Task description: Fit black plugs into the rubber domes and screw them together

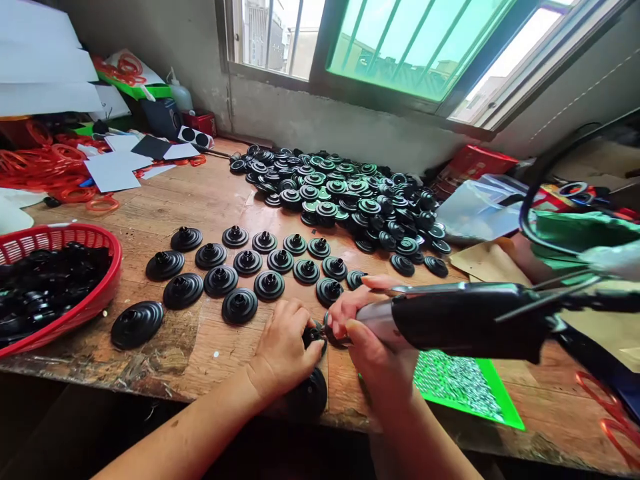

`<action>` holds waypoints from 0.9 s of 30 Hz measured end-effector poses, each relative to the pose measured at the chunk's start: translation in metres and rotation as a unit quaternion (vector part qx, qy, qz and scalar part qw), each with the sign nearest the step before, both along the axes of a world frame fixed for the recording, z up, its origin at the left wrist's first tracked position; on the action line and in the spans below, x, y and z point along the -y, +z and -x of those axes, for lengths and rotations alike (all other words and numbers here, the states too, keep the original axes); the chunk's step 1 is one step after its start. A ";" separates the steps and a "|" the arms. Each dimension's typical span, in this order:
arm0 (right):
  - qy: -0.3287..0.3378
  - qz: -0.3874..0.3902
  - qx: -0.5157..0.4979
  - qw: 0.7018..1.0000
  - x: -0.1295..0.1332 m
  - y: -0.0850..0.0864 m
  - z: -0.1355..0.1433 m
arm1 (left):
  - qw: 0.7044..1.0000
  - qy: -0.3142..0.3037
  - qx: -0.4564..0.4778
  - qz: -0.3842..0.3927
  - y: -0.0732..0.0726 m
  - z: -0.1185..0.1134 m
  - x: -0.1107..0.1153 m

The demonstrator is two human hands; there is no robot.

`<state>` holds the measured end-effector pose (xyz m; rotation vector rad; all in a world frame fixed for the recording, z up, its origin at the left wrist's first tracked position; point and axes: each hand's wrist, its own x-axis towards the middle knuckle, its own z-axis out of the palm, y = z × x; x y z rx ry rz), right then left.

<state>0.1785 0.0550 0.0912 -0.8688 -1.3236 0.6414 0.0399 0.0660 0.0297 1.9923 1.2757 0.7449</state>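
My right hand (pixel 377 357) is wrapped round a black and grey electric screwdriver (pixel 455 317), which lies nearly level with its tip pointing left. My left hand (pixel 280 350) grips a small black plastic part (pixel 314 335) at the screwdriver's tip; the fingers partly cover it. Whether the tip touches a screw is too small to tell. Below the left wrist, a black round disc (pixel 309 395) shows at the table's edge. Ridged black discs with upright stems (pixel 240 305) stand in loose rows beyond my left hand. Close to my right forearm is a green tray (pixel 511 412) of small silvery screws.
A red basket (pixel 113 267) of black parts stands at the left. A large heap of black discs (pixel 325 193) lies by the wall under the window. Orange-red rings (pixel 55 167) and paper sheets fill the back left. A clear plastic bin (pixel 487 207) is at the right.
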 end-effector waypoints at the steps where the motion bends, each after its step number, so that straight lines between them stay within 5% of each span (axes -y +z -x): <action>1: -0.001 -0.013 -0.024 1.000 0.002 0.006 -0.003 | 1.000 -0.004 -0.017 -0.003 0.004 -0.001 -0.001; 6: -0.124 -0.095 -0.070 0.985 0.013 0.024 -0.036 | 0.994 -0.079 -0.060 -0.035 0.024 -0.016 -0.022; 12: -0.270 -0.058 -0.033 0.961 0.013 0.002 -0.078 | 0.975 -0.203 -0.093 0.000 0.020 -0.044 -0.052; 18: -0.302 -0.012 -0.002 0.953 0.015 -0.012 -0.097 | 0.982 -0.183 0.006 0.049 0.002 -0.044 -0.057; 27: -0.291 -0.006 0.002 0.957 0.015 -0.026 -0.112 | 0.982 -0.158 0.052 0.089 -0.001 -0.043 -0.054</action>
